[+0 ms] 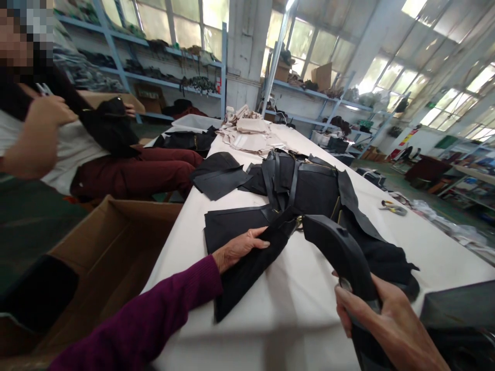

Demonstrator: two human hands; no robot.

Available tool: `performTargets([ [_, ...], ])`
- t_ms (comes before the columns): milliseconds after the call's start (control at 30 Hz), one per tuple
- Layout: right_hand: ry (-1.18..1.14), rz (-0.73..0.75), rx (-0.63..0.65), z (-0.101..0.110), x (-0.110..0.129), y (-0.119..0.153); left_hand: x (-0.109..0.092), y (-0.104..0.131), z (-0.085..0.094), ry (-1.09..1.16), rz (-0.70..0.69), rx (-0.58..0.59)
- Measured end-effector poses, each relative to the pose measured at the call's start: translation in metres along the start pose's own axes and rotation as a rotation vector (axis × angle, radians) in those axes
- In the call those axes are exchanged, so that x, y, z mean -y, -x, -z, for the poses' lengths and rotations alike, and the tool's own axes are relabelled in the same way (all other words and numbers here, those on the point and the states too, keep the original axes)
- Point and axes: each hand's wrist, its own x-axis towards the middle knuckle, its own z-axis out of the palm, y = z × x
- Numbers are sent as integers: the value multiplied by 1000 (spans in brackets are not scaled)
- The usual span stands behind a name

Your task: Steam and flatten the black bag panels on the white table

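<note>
My left hand [243,248] pinches the edge of a black fabric piece [247,278], which slants down toward the table's near left edge. In my right hand [377,314] is a black curved handheld tool [340,247], its handle wrapped by my fingers. The tool's tip is beside the upper end of the fabric piece, near a small gold-coloured metal part [299,221]. Behind both hands lies a pile of black fabric pieces [315,188], some with gold zippers.
White table [309,335] runs away from me, with beige pieces [251,134] at its far end. Yellow-handled cutters [393,207] lie on the right. An open cardboard box [116,247] stands at the left; a seated person [127,172] holds black fabric beyond it.
</note>
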Motion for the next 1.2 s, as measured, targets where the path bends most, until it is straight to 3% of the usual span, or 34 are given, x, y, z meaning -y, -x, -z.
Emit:
performTargets([
  [233, -87, 30, 207, -26, 5, 3, 3, -2, 1, -98, -25, 18],
  [367, -70, 46, 113, -23, 8, -6, 10, 0, -11, -408, -107, 110],
  [500, 61, 45, -40, 1, -5, -4, 22, 7, -38, -984, -317, 174],
  [567, 96, 11, -59, 11, -16, 2, 22, 11, -47, -1148, -371, 180],
  [633, 95, -28, -51, 16, -27, 8, 14, 12, -47, -1166, -400, 103],
  [733, 55, -58, 25, 14, -40, 13, 0, 7, -30, -1162, -439, -242],
  [767, 40, -63, 61, 13, -43, 14, -2, 4, -22, -1196, -422, -339],
  [833, 17, -70, 124, 9, -46, 13, 0, -1, -10, -1318, -332, -407],
  [933, 6, -69, 151, 7, -48, 11, 16, -3, -10, -1509, -220, -304],
  [1067, -18, -97, 149, 8, -53, 13, 34, 4, -31, -1659, -251, -180],
  [1200, -7, -122, 136, 13, -61, 17, 21, 3, -43, -1794, -300, -121],
])
